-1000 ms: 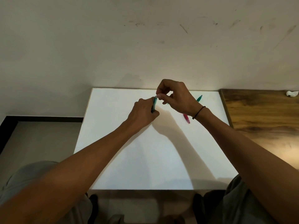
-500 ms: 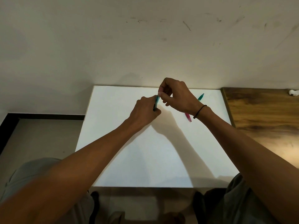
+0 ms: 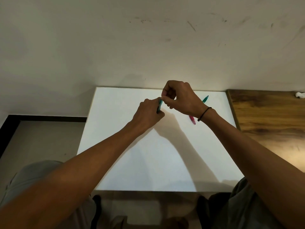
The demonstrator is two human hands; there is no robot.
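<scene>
- Just above the centre of the frame, over the far half of the white table (image 3: 132, 162), both hands met on one teal pen (image 3: 159, 106).
- Left hand (image 3: 147, 115): fingers curled round the lower part of the barrel, gripping it. The pen stood close to upright with a slight tilt.
- Right hand (image 3: 180, 98): thumb and forefinger pinched the pen's upper end, and the other fingers were curled under the palm.
- Whether that upper end was a cap or a push-button could not be told, since the fingertips covered it.
- A black band (image 3: 204, 113) sat on the right wrist.
- Right of centre, behind the right wrist, a spare teal pen (image 3: 205, 99) and a pink pen (image 3: 192, 120) lay on the white table. The wrist hid part of each, so whether they touched could not be told.
- At the right edge of the frame, a wooden table (image 3: 267, 116) stood against the white one. A small white lump (image 3: 300, 95) lay at its far end, upper right.
</scene>
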